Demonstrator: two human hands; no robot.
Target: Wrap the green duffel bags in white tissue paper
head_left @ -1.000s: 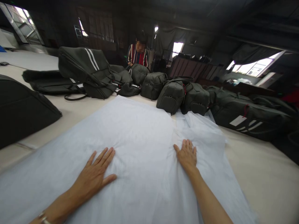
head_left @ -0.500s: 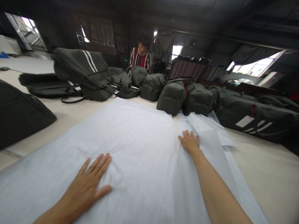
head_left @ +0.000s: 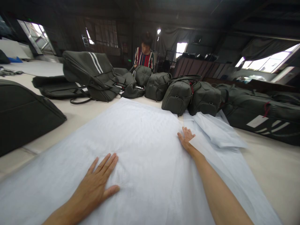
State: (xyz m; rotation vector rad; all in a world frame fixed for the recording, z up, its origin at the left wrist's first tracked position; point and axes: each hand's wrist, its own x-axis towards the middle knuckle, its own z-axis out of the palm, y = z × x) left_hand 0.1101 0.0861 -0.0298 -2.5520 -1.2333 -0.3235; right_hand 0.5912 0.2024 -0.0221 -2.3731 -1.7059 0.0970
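Observation:
A large sheet of thin white paper [head_left: 145, 134] is spread over the table in front of me. My left hand [head_left: 96, 184] lies flat on it at the lower left, fingers stretched out and thumb apart. Farther forward and to the right, my right hand [head_left: 187, 137] rests open on the sheet by a crease, its fingers spread. A loose paper flap overlaps part of my right wrist. Beyond that hand, crumpled folds of the paper [head_left: 217, 131] reach toward the dark green bags. Neither hand grips anything.
Dark green duffel bags [head_left: 177, 97] line the far side, with a striped bag [head_left: 93, 75] at left. A longer tagged bag [head_left: 264, 112] stands right, another dark bag [head_left: 25, 115] at near left. A person [head_left: 143, 57] is behind the bags on the cream tabletop [head_left: 276, 162].
The view has shifted slightly left, so most things sit farther right. My right hand has slid a little left and forward over the paper. A flap now overlaps its wrist.

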